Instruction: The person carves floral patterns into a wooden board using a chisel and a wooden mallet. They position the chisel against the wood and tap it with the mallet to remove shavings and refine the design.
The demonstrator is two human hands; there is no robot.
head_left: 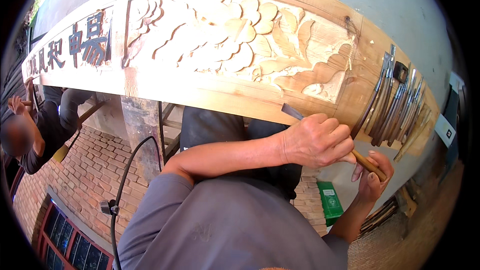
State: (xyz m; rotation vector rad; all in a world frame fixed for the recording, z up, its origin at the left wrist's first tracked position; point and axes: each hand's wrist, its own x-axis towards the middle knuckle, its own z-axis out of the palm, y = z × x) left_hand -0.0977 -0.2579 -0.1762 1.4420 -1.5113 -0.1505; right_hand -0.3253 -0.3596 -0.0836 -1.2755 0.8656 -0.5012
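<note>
A wood-carving chisel (367, 162) with a flat metal blade and a wooden handle lies slantwise in front of me. My left hand (320, 140) is closed around its upper handle, knuckles up. At the butt end of the handle, my right hand (372, 172) curls its fingers and thumb around the wood. The blade (291, 111) points up and left, at the near edge of a long pale wooden board (200, 90). Carved flowers and leaves (250, 35) stand in relief within the board's framed panel, inches beyond my left hand.
Several chisels (395, 100) lie side by side on the board's right end, with a small black item (400, 71) among them. Dark written characters (90, 40) mark the left panel. Another person (47, 115) works there. A black cable (122, 190) and green box (330, 202) are below.
</note>
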